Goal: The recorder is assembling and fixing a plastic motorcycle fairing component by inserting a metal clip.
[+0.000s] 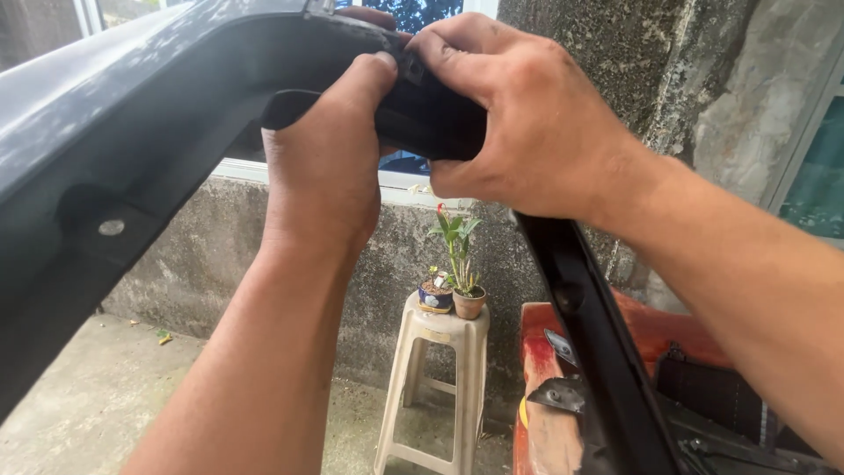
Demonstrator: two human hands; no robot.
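A large dark grey curved body panel [132, 105] arches across the top left and runs down the right as a black edge strip [598, 352]. My left hand [325, 167] grips the panel's upper bend from below, thumb pressed near a small fastener point. My right hand [519, 114] wraps over the same bend from the right, fingers curled around the black inner edge. Both hands meet at the top of the arch. A round hole with a pale fastener [112, 227] shows on the panel's left side.
A white plastic stool [435, 378] stands by the rough concrete wall [220, 255], carrying two small potted plants [457, 281]. A reddish wooden bench [545, 413] with dark parts on it sits at lower right. A window frame runs above the wall.
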